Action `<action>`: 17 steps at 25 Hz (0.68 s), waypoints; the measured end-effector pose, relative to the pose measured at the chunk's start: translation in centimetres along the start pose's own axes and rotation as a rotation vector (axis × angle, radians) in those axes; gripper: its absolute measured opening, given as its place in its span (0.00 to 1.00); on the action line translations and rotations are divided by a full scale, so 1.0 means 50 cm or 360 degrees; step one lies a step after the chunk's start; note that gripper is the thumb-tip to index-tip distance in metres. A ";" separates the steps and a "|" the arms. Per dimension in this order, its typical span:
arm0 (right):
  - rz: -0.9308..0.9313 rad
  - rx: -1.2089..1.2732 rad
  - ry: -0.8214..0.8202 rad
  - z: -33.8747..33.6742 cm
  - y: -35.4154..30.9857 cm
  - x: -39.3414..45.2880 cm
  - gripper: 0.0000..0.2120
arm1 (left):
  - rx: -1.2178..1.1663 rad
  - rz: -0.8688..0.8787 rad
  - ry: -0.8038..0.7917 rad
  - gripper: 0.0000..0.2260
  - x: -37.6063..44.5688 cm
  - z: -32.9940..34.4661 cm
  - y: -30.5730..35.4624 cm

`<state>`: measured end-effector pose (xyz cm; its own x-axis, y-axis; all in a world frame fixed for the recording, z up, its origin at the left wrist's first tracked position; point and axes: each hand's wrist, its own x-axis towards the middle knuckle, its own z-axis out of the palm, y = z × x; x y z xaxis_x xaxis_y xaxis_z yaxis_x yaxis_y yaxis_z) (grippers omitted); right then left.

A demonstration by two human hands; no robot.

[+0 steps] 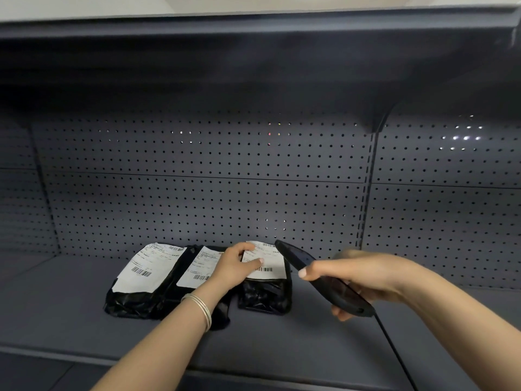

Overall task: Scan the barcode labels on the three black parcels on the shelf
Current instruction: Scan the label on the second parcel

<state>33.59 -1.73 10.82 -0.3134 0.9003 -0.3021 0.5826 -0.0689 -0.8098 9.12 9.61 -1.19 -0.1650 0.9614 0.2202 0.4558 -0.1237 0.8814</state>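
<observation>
Three black parcels with white barcode labels lie side by side on the grey shelf [84,320]: the left parcel [135,289], the middle parcel [197,266] and the right parcel [265,294]. My left hand [235,268] rests across the middle parcel, its thumb and fingers pinching the left edge of the right parcel's label [267,259]. My right hand [363,277] grips a dark handheld scanner [318,277], whose nose points up and left over that label's right edge. The scanner's cable [394,351] runs down to the lower right.
A grey perforated back panel [197,193] stands behind the parcels. An upper shelf [253,52] overhangs the bay. A vertical slotted upright [366,193] divides this bay from the one on the right.
</observation>
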 end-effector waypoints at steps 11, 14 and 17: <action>-0.0065 -0.0016 0.0321 0.160 -0.087 0.110 0.21 | 0.0125 0.0137 -0.0046 0.18 0.039 -0.203 -0.101; -0.0051 -0.0001 0.0404 0.201 -0.096 0.136 0.27 | 0.0203 0.0133 -0.0057 0.18 0.045 -0.241 -0.142; -0.0024 0.0021 0.0471 0.232 -0.110 0.154 0.25 | 0.0294 0.0133 -0.0139 0.20 0.046 -0.260 -0.165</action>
<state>19.25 0.57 7.13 -0.0886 0.9873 -0.1321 0.5690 -0.0587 -0.8202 -6.39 9.66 -2.55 -0.0472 0.9683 0.2452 0.6185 -0.1644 0.7684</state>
